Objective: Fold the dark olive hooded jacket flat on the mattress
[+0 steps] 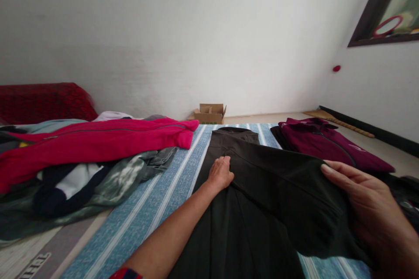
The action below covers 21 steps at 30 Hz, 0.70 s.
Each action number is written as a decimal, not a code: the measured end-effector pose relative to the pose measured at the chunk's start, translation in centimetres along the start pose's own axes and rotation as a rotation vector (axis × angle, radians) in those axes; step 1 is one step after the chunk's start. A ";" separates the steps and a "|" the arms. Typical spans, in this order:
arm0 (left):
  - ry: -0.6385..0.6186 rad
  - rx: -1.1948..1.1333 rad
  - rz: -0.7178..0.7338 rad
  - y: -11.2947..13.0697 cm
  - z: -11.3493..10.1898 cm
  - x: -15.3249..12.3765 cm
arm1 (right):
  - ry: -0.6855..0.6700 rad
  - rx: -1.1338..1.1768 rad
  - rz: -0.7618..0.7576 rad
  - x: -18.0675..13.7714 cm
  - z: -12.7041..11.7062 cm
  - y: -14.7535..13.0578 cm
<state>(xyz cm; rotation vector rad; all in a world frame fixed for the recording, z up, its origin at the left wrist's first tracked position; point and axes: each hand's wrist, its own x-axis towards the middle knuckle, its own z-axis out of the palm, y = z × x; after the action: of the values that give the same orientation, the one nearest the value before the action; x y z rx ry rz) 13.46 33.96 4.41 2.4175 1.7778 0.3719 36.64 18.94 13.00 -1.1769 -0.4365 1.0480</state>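
Note:
A black jacket [242,209] with a stand-up collar lies lengthwise on the blue striped bedding, collar end away from me. My left hand [221,173] is closed on its cloth just below the collar, fingers curled against the upper part. Out to the right, my right hand [373,200] grips the sleeve with the thumb on top and holds it raised off the bedding. The sleeve stretches between both hands and sags underneath. The fingers of my right hand are partly hidden behind the cloth.
Blue striped bedding [157,196] spreads under everything. To the left is a heap of clothes with a bright pink zipped garment [108,141] on top. A folded maroon garment [327,144] lies at the right. An open cardboard box [211,115] stands by the wall.

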 end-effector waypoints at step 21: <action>-0.197 -0.177 0.176 -3.6 4.0 5.1 | 0.025 -0.023 0.100 -3.4 2.1 -1.0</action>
<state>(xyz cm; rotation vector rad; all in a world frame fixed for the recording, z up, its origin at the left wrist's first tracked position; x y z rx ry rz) 12.61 40.07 0.34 2.3978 1.3970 0.2823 33.84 17.23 15.44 -1.2413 -0.3745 1.1154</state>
